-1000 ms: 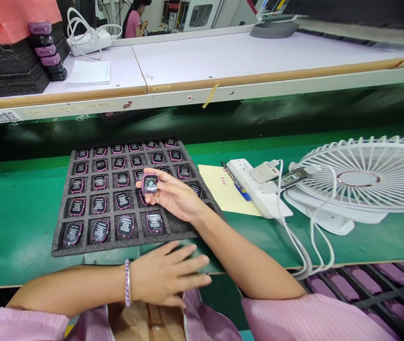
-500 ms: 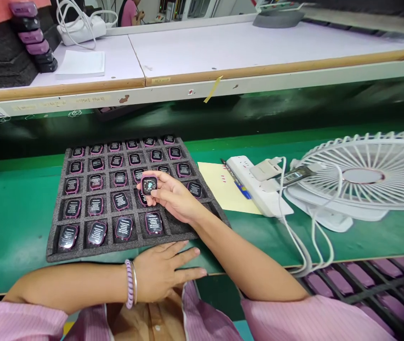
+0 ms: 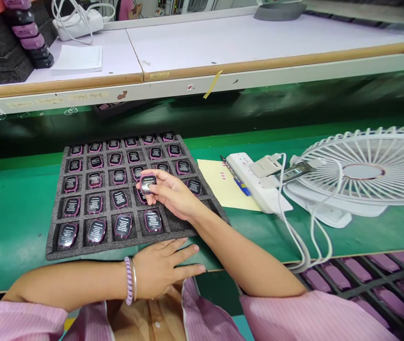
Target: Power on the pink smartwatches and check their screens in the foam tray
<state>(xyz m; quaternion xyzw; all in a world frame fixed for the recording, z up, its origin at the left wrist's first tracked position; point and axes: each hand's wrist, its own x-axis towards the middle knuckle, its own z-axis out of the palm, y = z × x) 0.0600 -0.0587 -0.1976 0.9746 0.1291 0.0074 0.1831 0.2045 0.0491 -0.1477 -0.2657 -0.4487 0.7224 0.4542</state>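
My right hand [image 3: 173,194] holds a small square smartwatch case [image 3: 148,182] with a purple frame and no strap, its thumb on the lower part of the screen. Lines of white text show on its dark screen. Below it lies a grey foam tray [image 3: 113,241] with rows of compartments. Most hold a similar smartwatch [image 3: 153,220], screen up and showing text; my right hand and forearm hide some compartments. My left hand [image 3: 162,270], a coiled purple band and a bangle at its wrist, rests at the table's front edge with its fingers spread, holding nothing.
Right of the tray are yellow paper [image 3: 212,184], a blue pen [image 3: 241,186], a white power strip [image 3: 259,189] with chargers and cables, and a white fan [image 3: 363,171]. Another tray of purple cases [image 3: 356,270] sits low at the right. A shelf [image 3: 223,47] runs across the back.
The held smartwatch's screen has switched from a coloured graphic to lines of white text. Both hands stay in nearly the same place; the view has shifted slightly.
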